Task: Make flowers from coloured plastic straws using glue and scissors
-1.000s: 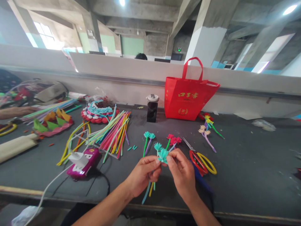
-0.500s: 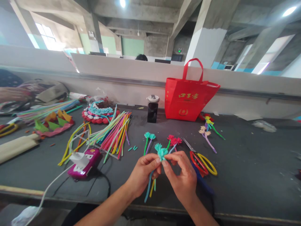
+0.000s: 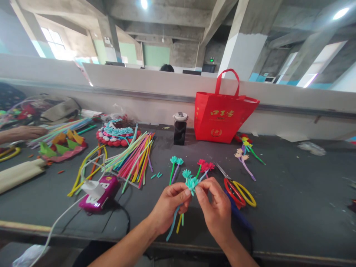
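Between my two hands is a turquoise pipe-cleaner flower (image 3: pixel 191 184) with a light blue stem (image 3: pixel 172 224) hanging below. My left hand (image 3: pixel 169 208) is closed on it from the left, thumb and fingers pinched under the petals. On the other side, my right hand (image 3: pixel 215 205) pinches its petals between thumb and fingertips. Just behind shows another turquoise flower head (image 3: pixel 187 173). Farther back lie turquoise flowers (image 3: pixel 177 160) and red flowers (image 3: pixel 206 165). Scissors (image 3: pixel 241 193) with red and yellow handles rest right of my right hand. Yellow and green stem ends (image 3: pixel 179 224) show below my hands.
A bundle of coloured pipe cleaners (image 3: pixel 136 159) and a purple power strip (image 3: pixel 100 194) with cables are at left. A phone (image 3: pixel 180 132) leans against a cup, beside a red bag (image 3: pixel 224 116). Another person's hand (image 3: pixel 27 132) is at far left.
The turquoise flower has tilted toward me, and its blue stem has swung left. A second turquoise head now shows apart behind it. The other person's hand has moved nearer along the table.
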`<action>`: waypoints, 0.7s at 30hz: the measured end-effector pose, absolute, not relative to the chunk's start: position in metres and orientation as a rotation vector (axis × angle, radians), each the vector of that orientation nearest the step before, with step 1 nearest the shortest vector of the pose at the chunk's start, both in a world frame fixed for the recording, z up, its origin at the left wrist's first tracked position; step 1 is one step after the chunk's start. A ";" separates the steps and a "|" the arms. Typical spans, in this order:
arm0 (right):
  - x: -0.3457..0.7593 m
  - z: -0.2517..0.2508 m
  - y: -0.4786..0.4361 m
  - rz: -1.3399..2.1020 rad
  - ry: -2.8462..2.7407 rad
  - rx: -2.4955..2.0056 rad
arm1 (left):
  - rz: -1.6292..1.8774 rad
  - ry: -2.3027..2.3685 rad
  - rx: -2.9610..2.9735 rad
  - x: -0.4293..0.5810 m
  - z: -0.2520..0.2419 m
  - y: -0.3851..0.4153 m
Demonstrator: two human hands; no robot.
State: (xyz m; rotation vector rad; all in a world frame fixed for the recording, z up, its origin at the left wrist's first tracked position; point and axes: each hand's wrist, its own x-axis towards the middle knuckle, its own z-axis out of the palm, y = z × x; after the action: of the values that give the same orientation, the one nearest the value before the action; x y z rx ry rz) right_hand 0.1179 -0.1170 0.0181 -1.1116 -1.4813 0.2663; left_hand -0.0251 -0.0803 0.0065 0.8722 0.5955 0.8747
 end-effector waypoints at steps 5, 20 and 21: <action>0.118 0.018 -0.118 0.320 -1.476 -1.114 | 0.870 0.601 0.901 -0.025 0.006 -0.080; 0.120 0.011 -0.114 0.468 -1.377 -1.117 | 0.770 0.509 0.866 -0.027 0.011 -0.080; 0.120 0.010 -0.114 0.479 -1.359 -1.116 | 0.772 0.501 0.858 -0.028 0.011 -0.079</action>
State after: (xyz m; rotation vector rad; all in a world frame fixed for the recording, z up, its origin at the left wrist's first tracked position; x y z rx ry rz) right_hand 0.1202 -0.1136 0.0103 -1.1160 -1.3591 0.4791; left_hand -0.0276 -0.0792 0.0108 0.8580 0.5007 0.7722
